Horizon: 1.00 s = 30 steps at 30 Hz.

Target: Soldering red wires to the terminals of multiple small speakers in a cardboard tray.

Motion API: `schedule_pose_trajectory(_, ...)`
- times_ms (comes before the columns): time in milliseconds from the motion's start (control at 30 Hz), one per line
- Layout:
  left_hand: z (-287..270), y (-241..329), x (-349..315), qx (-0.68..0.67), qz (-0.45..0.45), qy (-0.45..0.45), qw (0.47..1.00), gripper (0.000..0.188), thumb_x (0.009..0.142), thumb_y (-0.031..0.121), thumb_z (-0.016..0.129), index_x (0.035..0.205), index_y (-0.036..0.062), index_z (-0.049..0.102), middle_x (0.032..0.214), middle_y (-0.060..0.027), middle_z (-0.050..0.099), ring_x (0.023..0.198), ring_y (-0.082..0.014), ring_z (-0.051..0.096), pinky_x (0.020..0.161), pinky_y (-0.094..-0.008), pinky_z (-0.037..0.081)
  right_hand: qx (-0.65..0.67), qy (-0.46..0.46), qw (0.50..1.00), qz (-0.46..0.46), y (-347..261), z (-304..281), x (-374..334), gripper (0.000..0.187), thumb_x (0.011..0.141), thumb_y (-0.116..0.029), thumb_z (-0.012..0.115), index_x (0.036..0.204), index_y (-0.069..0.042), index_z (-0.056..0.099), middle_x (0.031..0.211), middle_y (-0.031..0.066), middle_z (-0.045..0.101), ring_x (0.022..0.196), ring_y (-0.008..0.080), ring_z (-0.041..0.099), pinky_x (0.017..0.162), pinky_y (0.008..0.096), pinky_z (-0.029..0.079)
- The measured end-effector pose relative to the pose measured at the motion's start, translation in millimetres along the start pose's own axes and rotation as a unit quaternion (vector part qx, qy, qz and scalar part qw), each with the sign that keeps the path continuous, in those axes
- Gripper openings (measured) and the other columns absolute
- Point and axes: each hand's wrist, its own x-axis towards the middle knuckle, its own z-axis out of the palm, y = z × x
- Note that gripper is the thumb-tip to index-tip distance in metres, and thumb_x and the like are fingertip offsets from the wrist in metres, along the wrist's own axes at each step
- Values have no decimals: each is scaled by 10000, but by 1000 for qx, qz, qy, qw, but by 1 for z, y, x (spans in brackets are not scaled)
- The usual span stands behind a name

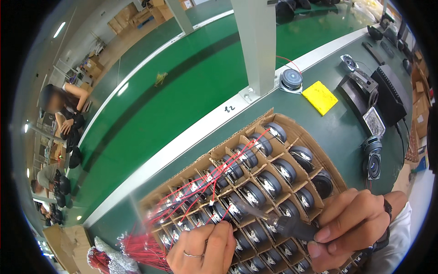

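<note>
A cardboard box with dividers (315, 132) holds many small round speakers (268, 182), one per compartment, with their metal terminals showing. My right hand (349, 228) grips the black handle of a soldering iron (294, 228), whose tip points up and left over the middle rows; whether it touches a terminal is hard to tell. Closed in a pinch, my left hand (203, 249) holds a thin red wire at a speaker near the box's lower left. Other red wires (219, 172) with white ends lie across the speakers of the far rows.
A bundle of red wires (143, 251) lies left of the box. A yellow sponge (320, 98), a loose speaker (291, 80) and a black soldering station (388, 93) stand beyond. A metal post (256, 45) rises beside the green conveyor belt (182, 86). Another person (64, 107) works across it.
</note>
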Motion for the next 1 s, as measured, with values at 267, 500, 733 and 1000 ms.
schedule_pose_trajectory(267,2,-2,2,-2,7,13,1000,251,738,-50,808,941,71,726,870,-65,650,721,-235,649,607,-327,526,16,-51,995,-87,5,0,12,260,676,136,785,714,-41,599,783,127,618,523,170,566,420,257,467)
schedule_pose_trajectory(500,5,-2,1,2,8,22,1000,250,728,-54,810,929,72,731,866,-61,647,706,-231,645,592,-321,521,9,-97,993,-67,2,-3,14,282,664,105,803,714,-68,586,776,82,615,504,157,553,413,263,448)
schedule_pose_trajectory(733,5,0,1,17,2,20,1000,260,710,-58,815,922,75,742,861,-55,643,699,-220,645,584,-313,518,-77,-77,994,9,-10,-7,3,311,589,-7,886,654,-116,602,768,-4,678,498,118,588,449,239,425)
schedule_pose_trajectory(1000,9,0,-3,57,-5,28,998,258,651,0,859,877,82,764,791,-49,632,642,-196,626,531,-307,503,-50,-83,995,-15,-5,-5,2,288,606,27,871,675,-100,622,791,16,688,504,125,604,427,229,445)
